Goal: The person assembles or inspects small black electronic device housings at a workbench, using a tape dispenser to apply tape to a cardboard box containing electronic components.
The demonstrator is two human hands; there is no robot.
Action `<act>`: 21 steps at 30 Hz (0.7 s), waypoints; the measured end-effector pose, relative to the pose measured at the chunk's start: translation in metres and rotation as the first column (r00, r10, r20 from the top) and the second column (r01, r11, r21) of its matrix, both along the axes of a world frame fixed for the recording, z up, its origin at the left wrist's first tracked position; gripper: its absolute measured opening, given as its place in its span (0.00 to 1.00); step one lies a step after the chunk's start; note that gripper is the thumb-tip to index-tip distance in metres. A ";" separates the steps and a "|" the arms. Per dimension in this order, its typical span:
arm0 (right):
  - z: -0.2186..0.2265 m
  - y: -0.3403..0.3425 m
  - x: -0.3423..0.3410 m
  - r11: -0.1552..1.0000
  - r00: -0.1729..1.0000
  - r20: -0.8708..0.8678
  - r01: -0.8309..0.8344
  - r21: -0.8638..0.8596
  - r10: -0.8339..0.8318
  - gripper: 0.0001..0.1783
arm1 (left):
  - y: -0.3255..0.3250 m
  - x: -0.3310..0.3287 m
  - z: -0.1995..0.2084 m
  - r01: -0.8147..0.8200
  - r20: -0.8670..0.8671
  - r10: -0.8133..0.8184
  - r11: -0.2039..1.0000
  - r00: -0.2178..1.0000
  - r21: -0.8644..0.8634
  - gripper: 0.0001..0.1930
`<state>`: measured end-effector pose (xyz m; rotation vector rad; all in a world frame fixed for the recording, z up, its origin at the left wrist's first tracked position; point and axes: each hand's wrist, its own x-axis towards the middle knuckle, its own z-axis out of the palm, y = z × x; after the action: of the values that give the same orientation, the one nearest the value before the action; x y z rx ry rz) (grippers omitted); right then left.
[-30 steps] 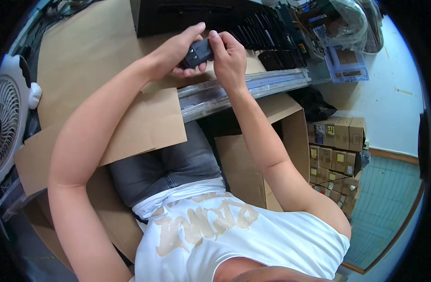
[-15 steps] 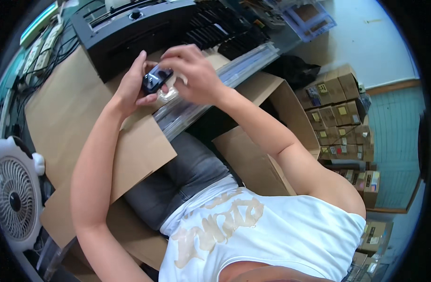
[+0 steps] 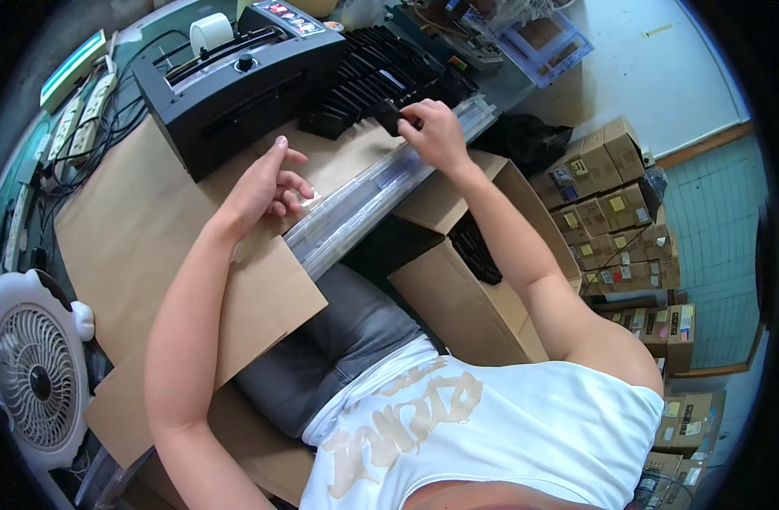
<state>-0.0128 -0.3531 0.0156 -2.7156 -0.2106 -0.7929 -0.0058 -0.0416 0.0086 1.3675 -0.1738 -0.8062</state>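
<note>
While right hand point(image 3: 436, 136) pinches black piece point(image 3: 387, 116) | small, squarish, dark | left hand point(image 3: 270, 189) parted

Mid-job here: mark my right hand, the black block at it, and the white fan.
Right hand point(image 3: 439, 139): head view, on the back of the hand.
Black block point(image 3: 386, 116): head view, on its exposed dark surface.
White fan point(image 3: 40, 382): head view, on the hub amid its grille.
</note>
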 end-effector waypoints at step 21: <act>-0.017 -0.022 0.027 0.952 0.958 -0.061 0.268 -0.144 -0.279 0.09 | -0.002 -0.002 -0.001 0.085 0.093 -0.093 0.992 0.991 0.092 0.14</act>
<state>0.0144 -0.3748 -0.0014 -2.9395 0.1407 -0.7627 -0.0078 -0.0434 0.0072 1.4916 -0.2802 -0.8302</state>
